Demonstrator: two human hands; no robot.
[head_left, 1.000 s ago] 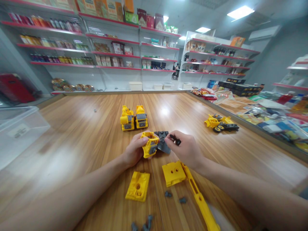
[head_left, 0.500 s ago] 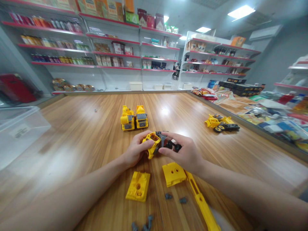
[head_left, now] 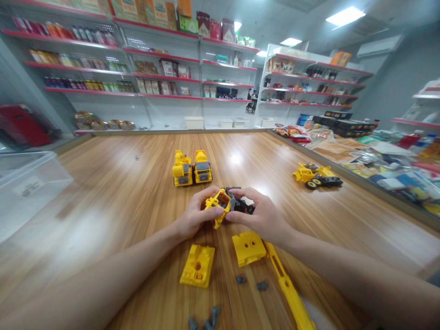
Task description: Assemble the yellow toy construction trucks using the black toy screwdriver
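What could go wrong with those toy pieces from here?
The left hand holds the yellow cab and the right hand the gray piece; either might slip. The small gray bolts lie loose and could roll away. The long yellow arm, near the right forearm, might get nudged.

On the table (head_left: 154,206), two toy trucks (head_left: 202,172) are placed side by side, behind the hands. A toy cab (head_left: 212,201) is held in the left hand (head_left: 195,216); just to its right, a toy chassis (head_left: 242,207) is held in the right hand (head_left: 270,214). In front, a left plate (head_left: 203,256) and a right plate (head_left: 244,255) are laid, with a long bar (head_left: 294,301) at the far right of them. Nearer, screws (head_left: 261,286) are scattered. Well to the right, another toy vehicle (head_left: 318,179) is set. At the left, a box (head_left: 48,172) is seen.
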